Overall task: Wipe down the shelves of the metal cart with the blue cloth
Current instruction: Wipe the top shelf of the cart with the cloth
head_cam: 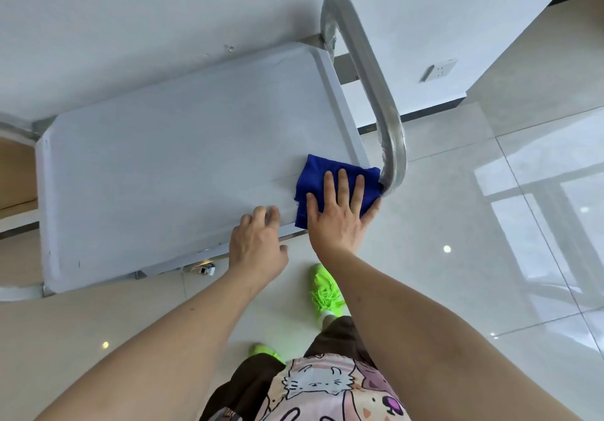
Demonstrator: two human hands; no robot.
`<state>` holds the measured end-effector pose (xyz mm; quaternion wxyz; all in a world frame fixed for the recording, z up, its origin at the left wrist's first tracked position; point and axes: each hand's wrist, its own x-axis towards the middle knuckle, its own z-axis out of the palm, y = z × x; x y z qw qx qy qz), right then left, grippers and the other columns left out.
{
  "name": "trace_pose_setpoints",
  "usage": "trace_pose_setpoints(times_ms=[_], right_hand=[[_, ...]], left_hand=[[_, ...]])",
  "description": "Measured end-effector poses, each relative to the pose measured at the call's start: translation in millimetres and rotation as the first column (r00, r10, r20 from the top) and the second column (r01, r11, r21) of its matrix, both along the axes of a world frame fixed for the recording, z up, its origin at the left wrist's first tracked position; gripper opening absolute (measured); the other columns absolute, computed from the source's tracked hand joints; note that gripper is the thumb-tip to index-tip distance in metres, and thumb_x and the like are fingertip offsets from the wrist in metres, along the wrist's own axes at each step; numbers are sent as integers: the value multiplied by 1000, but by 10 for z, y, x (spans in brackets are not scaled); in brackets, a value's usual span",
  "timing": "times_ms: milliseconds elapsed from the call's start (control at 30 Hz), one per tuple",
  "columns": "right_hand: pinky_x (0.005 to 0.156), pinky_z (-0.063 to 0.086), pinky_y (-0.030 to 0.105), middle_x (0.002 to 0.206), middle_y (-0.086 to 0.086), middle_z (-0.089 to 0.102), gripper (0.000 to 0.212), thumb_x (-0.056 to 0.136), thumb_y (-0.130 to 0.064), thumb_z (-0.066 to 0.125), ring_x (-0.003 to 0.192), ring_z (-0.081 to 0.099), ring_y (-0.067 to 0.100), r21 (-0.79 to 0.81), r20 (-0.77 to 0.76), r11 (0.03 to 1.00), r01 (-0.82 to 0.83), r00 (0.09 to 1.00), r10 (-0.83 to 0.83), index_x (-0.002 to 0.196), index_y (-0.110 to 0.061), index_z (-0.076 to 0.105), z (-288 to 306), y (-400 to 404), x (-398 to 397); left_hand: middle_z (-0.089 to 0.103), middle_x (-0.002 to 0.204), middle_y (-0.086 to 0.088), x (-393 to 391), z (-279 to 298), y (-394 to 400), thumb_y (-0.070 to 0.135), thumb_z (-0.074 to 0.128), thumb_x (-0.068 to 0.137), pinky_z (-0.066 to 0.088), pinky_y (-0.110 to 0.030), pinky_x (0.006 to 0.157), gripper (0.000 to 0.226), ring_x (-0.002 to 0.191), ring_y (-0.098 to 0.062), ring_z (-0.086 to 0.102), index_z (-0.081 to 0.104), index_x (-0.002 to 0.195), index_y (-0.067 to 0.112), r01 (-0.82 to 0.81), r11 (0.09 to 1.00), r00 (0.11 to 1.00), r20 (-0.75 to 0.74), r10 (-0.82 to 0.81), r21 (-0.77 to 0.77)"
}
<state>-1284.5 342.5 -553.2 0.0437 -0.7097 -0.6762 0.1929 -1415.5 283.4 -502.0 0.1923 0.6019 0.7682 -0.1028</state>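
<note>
Our right hand (340, 214) lies flat, fingers straight, pressing the folded blue cloth (330, 185) onto the near right corner of the pale metal cart's top shelf (163, 159). Our left hand (258, 241) curls over the shelf's near edge, gripping it, and the curved steel handle (376, 94) rises just beside the cloth

Bare forearms, cat-print top (327, 388), dark shorts (255, 384), neon-green sneakers (325, 290)

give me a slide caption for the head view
Right hand presses the blue cloth flat on the cart's top shelf; left hand steadies its edge.
</note>
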Motion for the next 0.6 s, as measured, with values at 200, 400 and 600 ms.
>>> trace_pose_setpoints(times_ms=[200, 400, 600], right_hand=[[122, 10, 52, 168, -4, 13, 60, 104, -50, 38, 153, -12, 23, -20, -244, 987, 158, 957, -158, 158, -27, 26, -1, -223, -264], [116, -13, 23, 167, 1, 20, 59, 103, -47, 44, 154, -9, 30, 33, -300, 986, 161, 943, -144, 156, -22, 33, -28, -583, -740], [108, -18, 11, 165, 5, 25, 55, 104, -40, 45, 154, -4, 35, 54, -332, 999, -1, 943, 19, 154, -19, 38, -21, -1171, -1532]], left_hand=[[31, 157, 2, -221, -29, -220, 32, 65, 85, 34, -34, 108, 80, 140, -23, 32, 22, 152, 27, -102, 995, 957, 273, 100, -5], [26, 160, 1, -552, 3, -897, 25, 62, 90, 21, -28, 116, 68, 147, -15, 21, 30, 151, 23, -293, 949, 884, 410, 224, 113], [28, 159, 0, -1142, -41, -1887, 24, 59, 92, 24, -30, 115, 61, 146, -17, 22, 36, 149, 20, -418, 900, 870, 336, 360, 119]])
